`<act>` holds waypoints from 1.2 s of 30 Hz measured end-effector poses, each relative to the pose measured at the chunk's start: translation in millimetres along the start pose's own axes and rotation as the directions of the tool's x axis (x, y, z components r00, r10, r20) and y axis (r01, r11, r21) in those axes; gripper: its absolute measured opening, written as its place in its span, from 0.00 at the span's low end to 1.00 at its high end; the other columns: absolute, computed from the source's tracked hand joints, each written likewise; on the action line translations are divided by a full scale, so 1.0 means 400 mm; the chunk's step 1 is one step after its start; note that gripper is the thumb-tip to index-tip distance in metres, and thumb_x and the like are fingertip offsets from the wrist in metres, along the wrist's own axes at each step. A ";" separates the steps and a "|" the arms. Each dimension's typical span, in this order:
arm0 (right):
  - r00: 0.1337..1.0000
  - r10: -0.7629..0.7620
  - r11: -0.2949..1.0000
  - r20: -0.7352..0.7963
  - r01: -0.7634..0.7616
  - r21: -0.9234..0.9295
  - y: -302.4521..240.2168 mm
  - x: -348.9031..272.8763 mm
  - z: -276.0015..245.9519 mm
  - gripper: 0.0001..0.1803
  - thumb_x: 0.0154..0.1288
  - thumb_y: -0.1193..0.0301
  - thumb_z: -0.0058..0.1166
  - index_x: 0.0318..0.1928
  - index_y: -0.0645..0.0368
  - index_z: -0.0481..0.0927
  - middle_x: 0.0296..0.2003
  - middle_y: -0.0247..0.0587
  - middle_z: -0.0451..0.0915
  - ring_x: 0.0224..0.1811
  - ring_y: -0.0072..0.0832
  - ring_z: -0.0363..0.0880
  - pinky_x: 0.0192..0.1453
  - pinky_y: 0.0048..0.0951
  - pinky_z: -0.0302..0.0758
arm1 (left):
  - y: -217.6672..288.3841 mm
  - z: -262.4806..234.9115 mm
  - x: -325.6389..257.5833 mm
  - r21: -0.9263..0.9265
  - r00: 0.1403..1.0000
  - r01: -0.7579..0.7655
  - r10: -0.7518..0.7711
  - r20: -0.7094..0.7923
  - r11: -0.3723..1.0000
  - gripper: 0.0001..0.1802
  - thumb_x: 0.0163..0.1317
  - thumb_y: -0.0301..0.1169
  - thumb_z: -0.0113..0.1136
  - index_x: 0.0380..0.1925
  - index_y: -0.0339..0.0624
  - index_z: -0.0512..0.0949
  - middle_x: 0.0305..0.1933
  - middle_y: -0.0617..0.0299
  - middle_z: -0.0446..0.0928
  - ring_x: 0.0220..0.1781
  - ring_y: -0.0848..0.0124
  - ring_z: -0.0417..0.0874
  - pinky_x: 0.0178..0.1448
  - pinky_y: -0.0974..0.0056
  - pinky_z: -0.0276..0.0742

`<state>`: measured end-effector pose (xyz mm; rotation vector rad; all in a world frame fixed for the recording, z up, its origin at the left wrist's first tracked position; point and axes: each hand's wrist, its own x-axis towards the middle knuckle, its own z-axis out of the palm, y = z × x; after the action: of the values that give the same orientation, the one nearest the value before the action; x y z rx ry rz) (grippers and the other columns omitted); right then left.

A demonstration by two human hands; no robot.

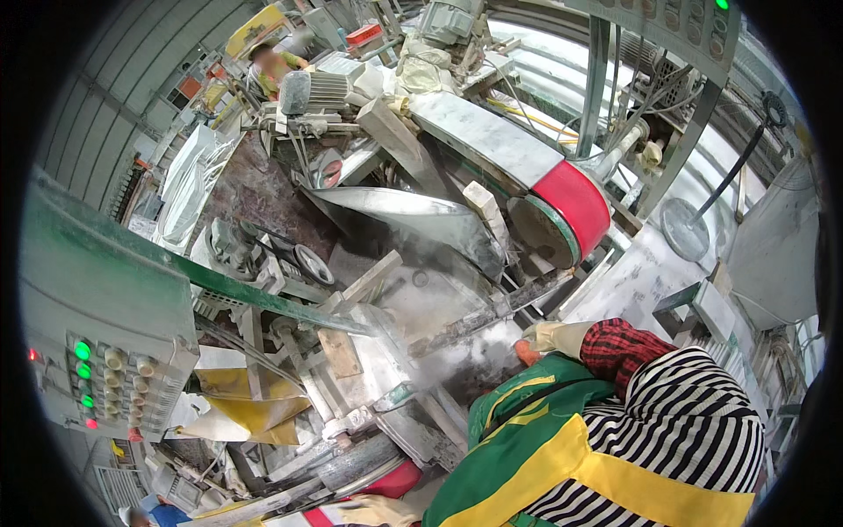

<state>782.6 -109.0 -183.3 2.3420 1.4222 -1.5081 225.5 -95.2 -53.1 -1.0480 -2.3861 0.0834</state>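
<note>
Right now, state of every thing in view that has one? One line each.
right hand: gloved, grip unclear
left hand: gloved, cut by lower edge, grip unclear
green panel lamps: lit
red panel lamp: lit
upper-right lamp: lit green
pulley wheel: uncovered, motion unclear
red band: curved, motion unclear
yellow sheet: bent

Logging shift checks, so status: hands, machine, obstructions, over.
Right gloved hand near dusty bar, grip unclear. Left gloved hand at lower edge, grip unclear. Red-and-white belt beyond bar.

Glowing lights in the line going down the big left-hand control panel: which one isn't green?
The bottom light of that line on the control panel: it glows red, while the three lit lamps above it glow green.
</note>
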 end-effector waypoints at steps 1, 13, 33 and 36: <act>1.000 -0.022 0.998 -0.001 0.022 0.066 -0.007 0.004 0.003 0.31 0.59 0.59 0.54 0.65 0.35 0.73 0.58 0.46 0.78 0.60 0.45 0.77 0.66 0.42 0.71 | 0.012 0.009 -0.030 -0.265 0.999 -0.034 0.028 -0.026 0.964 0.32 0.64 0.43 0.61 0.62 0.33 0.69 0.64 0.41 0.70 0.65 0.50 0.72 0.65 0.51 0.71; 0.809 -0.585 0.284 0.054 0.142 0.948 -0.500 -0.251 -0.141 0.40 0.67 0.65 0.58 0.74 0.56 0.55 0.54 0.48 0.76 0.53 0.33 0.76 0.54 0.33 0.77 | 0.407 -0.446 -0.165 -0.948 0.655 -0.287 0.694 -0.300 -0.139 0.41 0.58 0.19 0.60 0.72 0.36 0.55 0.75 0.44 0.51 0.78 0.52 0.51 0.79 0.50 0.42; 0.297 0.657 0.394 -0.693 0.648 0.651 0.125 0.096 -0.681 0.45 0.48 0.81 0.59 0.71 0.57 0.59 0.55 0.46 0.76 0.56 0.36 0.78 0.55 0.32 0.77 | 0.425 -0.414 -0.149 -0.883 0.414 0.369 0.799 0.436 0.290 0.31 0.70 0.33 0.56 0.71 0.48 0.60 0.68 0.56 0.67 0.66 0.66 0.69 0.70 0.61 0.63; 0.329 0.688 0.433 -0.647 0.529 0.730 0.079 0.066 -0.705 0.44 0.51 0.76 0.59 0.71 0.58 0.59 0.55 0.54 0.76 0.57 0.43 0.78 0.56 0.37 0.77 | 0.396 -0.319 -0.155 -0.902 0.465 0.334 0.784 0.411 0.274 0.30 0.70 0.33 0.56 0.71 0.47 0.61 0.67 0.56 0.68 0.65 0.67 0.70 0.69 0.62 0.64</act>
<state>1009.3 16.7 -65.3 4.4410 -0.0955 -0.6203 428.7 -47.4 -12.1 -2.5772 -3.0407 -1.2120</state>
